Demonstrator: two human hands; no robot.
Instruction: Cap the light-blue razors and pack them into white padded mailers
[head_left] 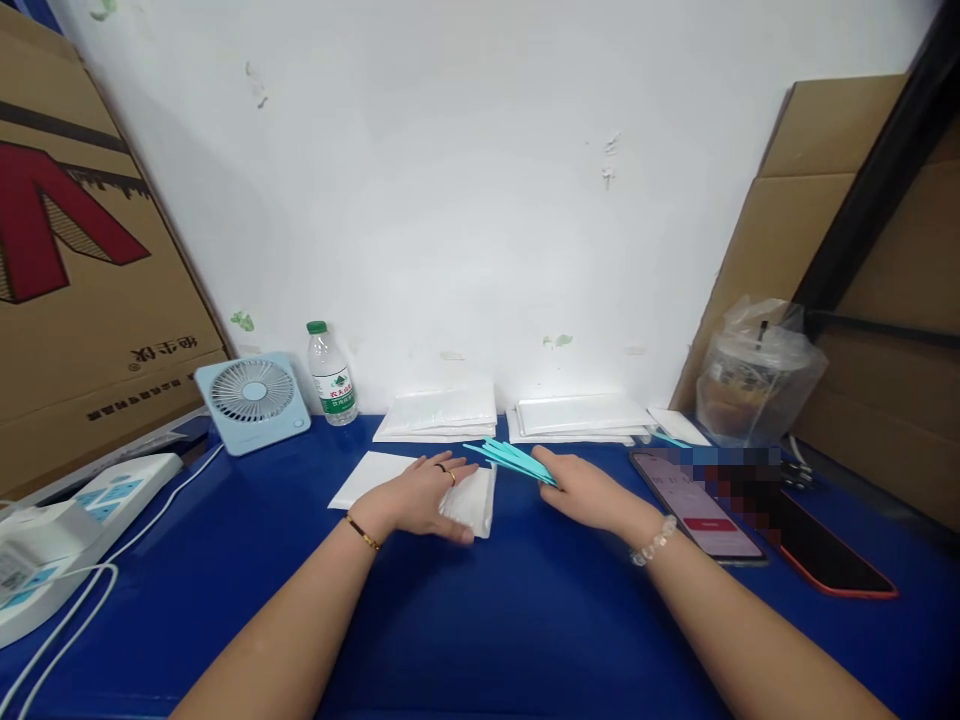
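My left hand lies flat with its fingers stretched out on a small clear plastic bag, which rests on the blue table. A white sheet lies under and to the left of that hand. My right hand is closed on a bundle of thin turquoise sticks that point up and to the left, over the bag's far end.
Two stacks of white packets sit against the wall. A water bottle and a small blue fan stand at left, with a power strip. At right lie two phones and a bagged drink cup. Cardboard flanks both sides.
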